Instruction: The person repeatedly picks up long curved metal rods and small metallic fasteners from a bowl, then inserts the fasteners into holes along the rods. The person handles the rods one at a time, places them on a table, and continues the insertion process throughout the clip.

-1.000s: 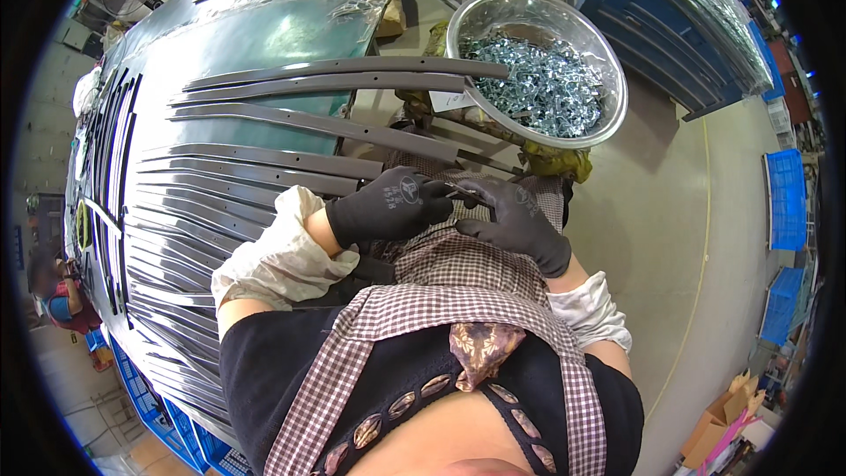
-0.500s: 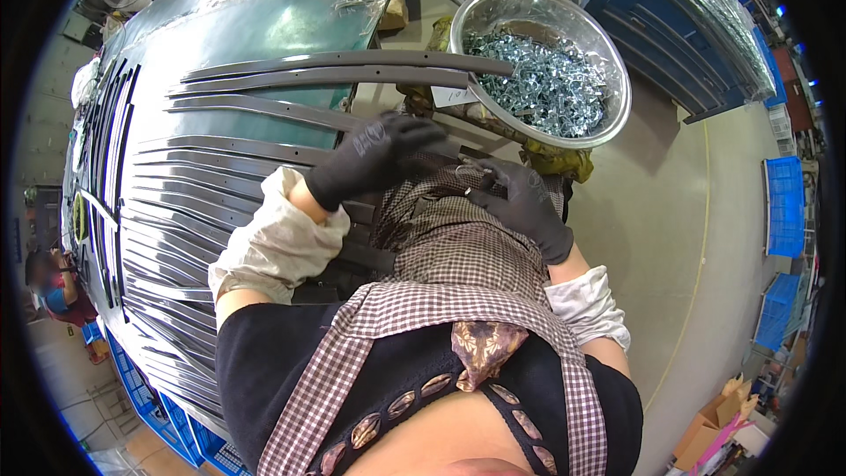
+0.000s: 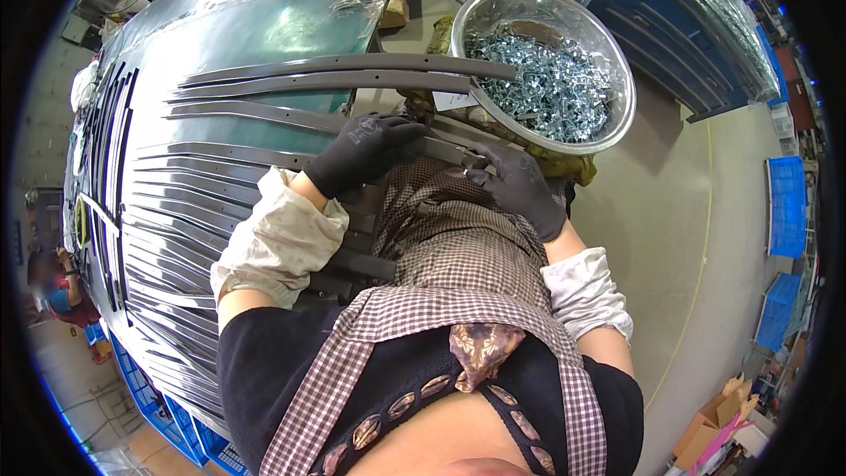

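Observation:
My left hand [image 3: 366,152], in a black glove, is closed round a long dark grey metal strip [image 3: 445,150] over my lap. Its end sticks out to the right of the fingers. At that end my gloved right hand [image 3: 522,187] pinches a small metal clip [image 3: 469,171], which is mostly covered by the fingers. More dark strips [image 3: 203,159] lie side by side on the table to my left. Beyond my hands, a clear basin [image 3: 627,110] holds a heap of small silvery metal clips [image 3: 551,79].
Two strips [image 3: 370,62] reach past the green table's [image 3: 291,31] edge, one over the basin. A blue metal cabinet [image 3: 670,26] stands at the far right. Blue crates [image 3: 784,207] line the right side. Another person [image 3: 62,286] is at the far left.
My left hand has closed on a strip, whose end now shows between my hands. My right hand has moved slightly up to that end.

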`<state>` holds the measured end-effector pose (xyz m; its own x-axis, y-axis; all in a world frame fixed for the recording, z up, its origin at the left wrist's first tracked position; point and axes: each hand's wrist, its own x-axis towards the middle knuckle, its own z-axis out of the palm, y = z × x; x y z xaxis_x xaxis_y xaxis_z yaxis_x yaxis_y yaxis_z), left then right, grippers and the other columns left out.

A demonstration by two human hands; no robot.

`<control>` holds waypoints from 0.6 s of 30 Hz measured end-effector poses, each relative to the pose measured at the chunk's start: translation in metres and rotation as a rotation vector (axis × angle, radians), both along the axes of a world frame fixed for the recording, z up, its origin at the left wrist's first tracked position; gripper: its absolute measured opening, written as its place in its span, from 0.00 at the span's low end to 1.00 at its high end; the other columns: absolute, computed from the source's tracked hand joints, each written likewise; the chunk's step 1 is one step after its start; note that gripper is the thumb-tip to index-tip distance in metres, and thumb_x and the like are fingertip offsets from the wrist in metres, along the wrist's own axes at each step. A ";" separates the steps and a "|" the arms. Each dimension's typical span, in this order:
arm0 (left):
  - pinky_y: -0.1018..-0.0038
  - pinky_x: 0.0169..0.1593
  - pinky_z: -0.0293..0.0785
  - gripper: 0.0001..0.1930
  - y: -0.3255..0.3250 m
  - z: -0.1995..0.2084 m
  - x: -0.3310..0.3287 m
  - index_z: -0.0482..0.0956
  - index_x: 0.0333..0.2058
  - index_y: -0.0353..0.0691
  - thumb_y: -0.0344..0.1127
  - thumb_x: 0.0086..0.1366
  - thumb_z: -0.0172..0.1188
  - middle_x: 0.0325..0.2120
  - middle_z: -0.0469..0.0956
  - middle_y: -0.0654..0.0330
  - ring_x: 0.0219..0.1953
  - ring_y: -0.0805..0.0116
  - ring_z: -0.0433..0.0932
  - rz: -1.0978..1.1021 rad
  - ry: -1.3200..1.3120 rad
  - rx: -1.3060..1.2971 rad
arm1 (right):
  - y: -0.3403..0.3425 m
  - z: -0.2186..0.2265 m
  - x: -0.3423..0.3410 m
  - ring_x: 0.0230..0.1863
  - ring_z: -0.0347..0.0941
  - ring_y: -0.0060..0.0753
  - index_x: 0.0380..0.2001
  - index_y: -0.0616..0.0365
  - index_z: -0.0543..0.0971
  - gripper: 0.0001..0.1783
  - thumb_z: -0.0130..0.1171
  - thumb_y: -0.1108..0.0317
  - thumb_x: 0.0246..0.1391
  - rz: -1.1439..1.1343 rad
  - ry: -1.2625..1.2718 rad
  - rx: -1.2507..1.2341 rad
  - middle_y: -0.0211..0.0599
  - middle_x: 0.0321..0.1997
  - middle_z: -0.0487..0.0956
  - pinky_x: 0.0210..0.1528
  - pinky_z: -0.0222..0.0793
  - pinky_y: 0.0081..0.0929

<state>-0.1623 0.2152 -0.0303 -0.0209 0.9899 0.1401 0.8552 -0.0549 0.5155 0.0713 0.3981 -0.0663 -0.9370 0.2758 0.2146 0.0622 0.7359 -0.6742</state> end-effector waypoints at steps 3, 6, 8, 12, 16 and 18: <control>0.58 0.48 0.75 0.24 0.004 0.006 -0.002 0.78 0.54 0.42 0.38 0.59 0.67 0.42 0.81 0.49 0.44 0.47 0.80 0.004 -0.057 -0.070 | 0.006 0.000 -0.010 0.43 0.81 0.47 0.51 0.58 0.80 0.22 0.65 0.58 0.58 0.075 0.044 -0.028 0.48 0.42 0.84 0.45 0.76 0.37; 0.58 0.47 0.74 0.23 0.007 0.005 -0.003 0.79 0.52 0.40 0.38 0.57 0.68 0.40 0.81 0.48 0.42 0.46 0.80 -0.005 -0.074 -0.063 | 0.012 -0.005 -0.020 0.42 0.81 0.47 0.46 0.59 0.82 0.17 0.65 0.62 0.57 0.115 0.053 -0.176 0.48 0.40 0.83 0.44 0.76 0.36; 0.58 0.47 0.74 0.23 0.007 0.010 -0.003 0.79 0.52 0.40 0.37 0.57 0.68 0.39 0.81 0.47 0.42 0.46 0.79 0.013 -0.083 -0.080 | 0.015 -0.002 -0.027 0.40 0.79 0.51 0.44 0.61 0.82 0.14 0.65 0.66 0.56 0.122 -0.012 -0.337 0.48 0.38 0.83 0.44 0.75 0.37; 0.58 0.47 0.74 0.23 0.010 0.017 -0.002 0.79 0.51 0.38 0.35 0.56 0.68 0.39 0.81 0.47 0.42 0.45 0.79 0.033 -0.107 -0.107 | 0.020 -0.029 -0.031 0.38 0.79 0.47 0.40 0.62 0.82 0.11 0.62 0.66 0.57 0.062 -0.049 -0.129 0.47 0.35 0.82 0.42 0.74 0.37; 0.58 0.48 0.74 0.21 0.005 0.012 0.001 0.80 0.51 0.39 0.33 0.57 0.66 0.40 0.81 0.48 0.43 0.47 0.80 0.057 -0.085 -0.061 | 0.017 -0.037 -0.017 0.35 0.79 0.43 0.43 0.60 0.79 0.14 0.56 0.61 0.63 -0.020 0.008 0.016 0.44 0.34 0.82 0.39 0.73 0.38; 0.59 0.49 0.74 0.21 0.005 0.012 0.001 0.80 0.52 0.39 0.31 0.58 0.65 0.41 0.82 0.48 0.44 0.48 0.80 0.057 -0.016 -0.008 | 0.012 -0.009 -0.005 0.34 0.77 0.49 0.40 0.60 0.78 0.10 0.52 0.66 0.63 -0.056 0.065 -0.013 0.45 0.32 0.80 0.38 0.72 0.39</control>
